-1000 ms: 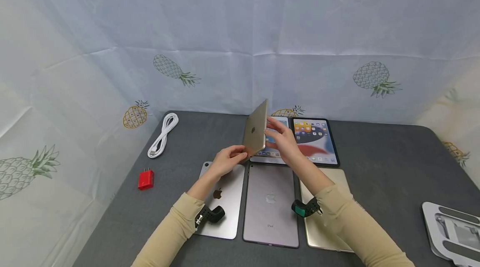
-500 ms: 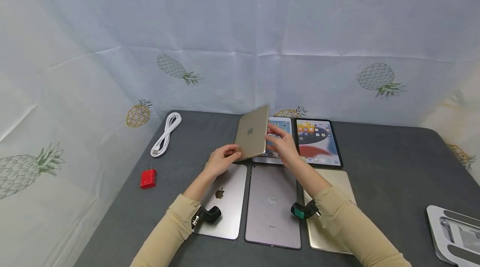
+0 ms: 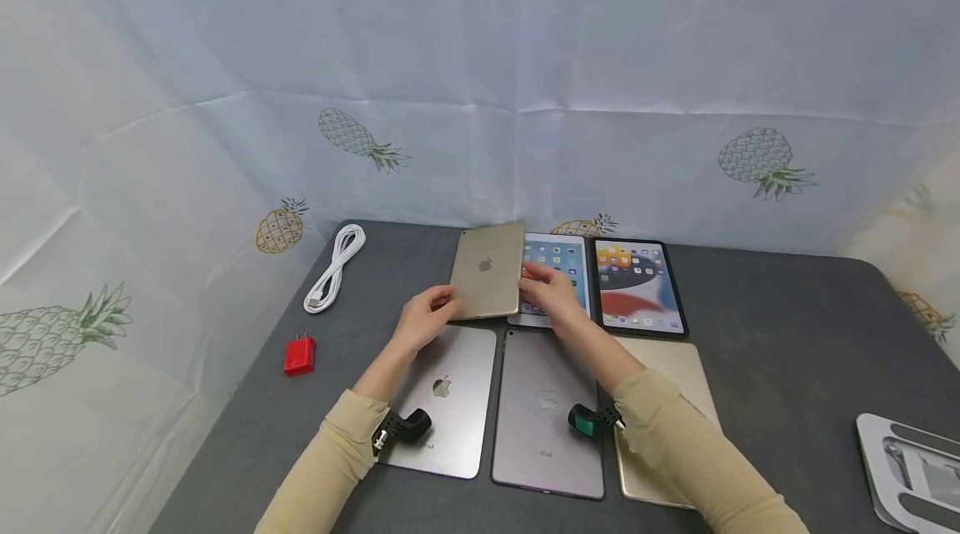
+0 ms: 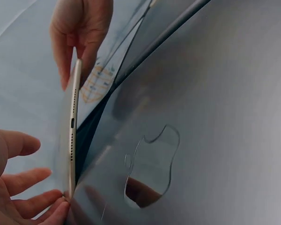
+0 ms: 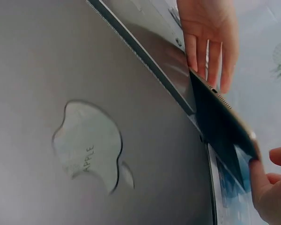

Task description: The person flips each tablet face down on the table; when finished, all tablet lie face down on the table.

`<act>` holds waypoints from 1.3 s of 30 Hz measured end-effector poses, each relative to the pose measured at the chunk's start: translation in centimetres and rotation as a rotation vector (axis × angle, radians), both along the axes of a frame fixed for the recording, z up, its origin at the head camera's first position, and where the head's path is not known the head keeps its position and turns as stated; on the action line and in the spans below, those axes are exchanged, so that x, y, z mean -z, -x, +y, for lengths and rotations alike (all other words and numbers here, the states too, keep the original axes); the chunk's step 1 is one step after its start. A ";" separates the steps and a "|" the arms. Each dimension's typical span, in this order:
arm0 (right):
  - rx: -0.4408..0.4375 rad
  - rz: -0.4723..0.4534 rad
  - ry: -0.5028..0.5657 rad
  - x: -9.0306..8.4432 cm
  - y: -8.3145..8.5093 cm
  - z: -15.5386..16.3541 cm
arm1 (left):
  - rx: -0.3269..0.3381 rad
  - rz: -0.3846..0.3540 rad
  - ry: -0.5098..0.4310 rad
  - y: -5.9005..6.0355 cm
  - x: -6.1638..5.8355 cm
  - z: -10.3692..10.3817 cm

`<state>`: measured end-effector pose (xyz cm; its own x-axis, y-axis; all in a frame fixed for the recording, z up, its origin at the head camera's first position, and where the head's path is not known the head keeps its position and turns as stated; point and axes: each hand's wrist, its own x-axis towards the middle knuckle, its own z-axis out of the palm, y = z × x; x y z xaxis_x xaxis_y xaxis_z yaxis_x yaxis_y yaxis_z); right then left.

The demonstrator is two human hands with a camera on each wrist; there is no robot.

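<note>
A gold tablet (image 3: 484,271) lies back side up at the far row, its right side raised and its left side low. My right hand (image 3: 553,294) pinches the right edge; in the right wrist view the thumb (image 5: 257,176) is at the tablet's dark screen side. My left hand (image 3: 426,316) is at the lower left corner. In the left wrist view its fingertips (image 4: 61,206) touch the tablet's low edge, fingers fairly straight and thumb apart. A white-framed tablet (image 3: 566,255) with a lit screen is partly hidden behind the right hand and the gold tablet.
A black-framed lit tablet (image 3: 637,284) is at the right of the far row. Silver (image 3: 457,401), grey (image 3: 547,417) and gold (image 3: 678,367) tablets lie face down nearer. Around them are a white cable (image 3: 335,267), red charger (image 3: 300,356) and grey stand (image 3: 911,459). A curtain hangs behind.
The gold tablet has shifted left and tilted down from nearly upright towards the table, uncovering more of the white-framed tablet. Both hands have moved left with it.
</note>
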<state>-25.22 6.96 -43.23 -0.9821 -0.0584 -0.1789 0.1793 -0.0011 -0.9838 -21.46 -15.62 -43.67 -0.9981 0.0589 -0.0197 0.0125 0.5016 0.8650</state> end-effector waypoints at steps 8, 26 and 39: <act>-0.056 -0.016 -0.053 0.2 0.0 -1.4 | -0.072 0.026 0.029 0.2 0.2 -1.3; -0.216 -0.001 -0.218 -0.3 -0.5 -2.4 | -0.102 0.036 0.055 0.3 0.5 -2.0; -0.216 0.045 -0.187 -0.9 -0.8 -0.9 | -0.078 0.039 0.037 -0.5 -0.5 -0.6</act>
